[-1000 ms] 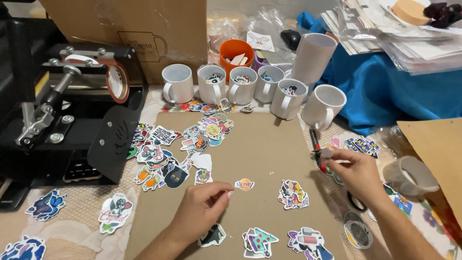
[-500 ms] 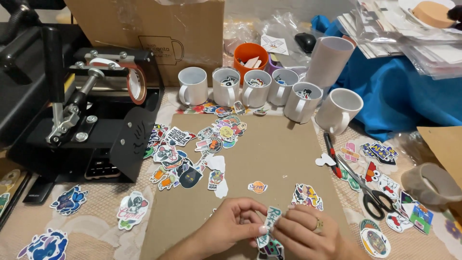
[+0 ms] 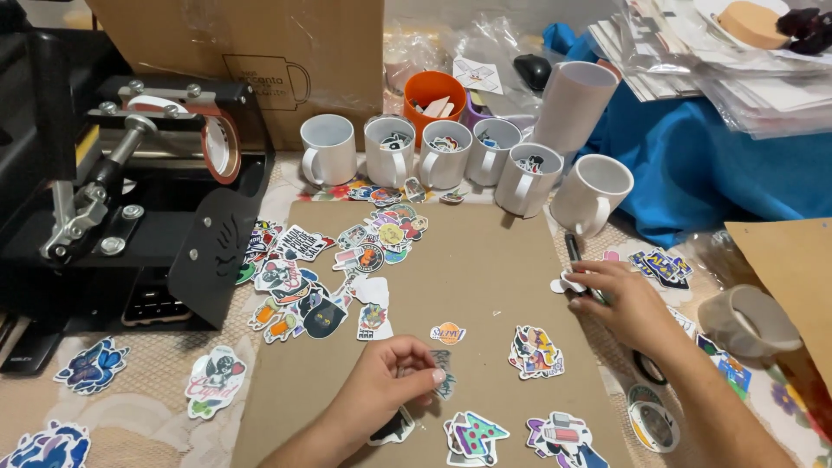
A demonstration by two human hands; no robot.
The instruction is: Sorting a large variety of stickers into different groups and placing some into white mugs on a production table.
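Head view over a sticker-strewn brown cardboard sheet (image 3: 485, 269): the left hand (image 3: 381, 386), at the sheet's near edge, pinches a small cut-out sticker (image 3: 443, 374) between thumb and fingers, its long axis running roughly upright. At the sheet's right edge, the right hand (image 3: 620, 299) rests palm-down, fingers narrow, touching a white paper scrap (image 3: 565, 282) beside scissors (image 3: 579, 260). White mugs (image 3: 442, 156) line the far edge.
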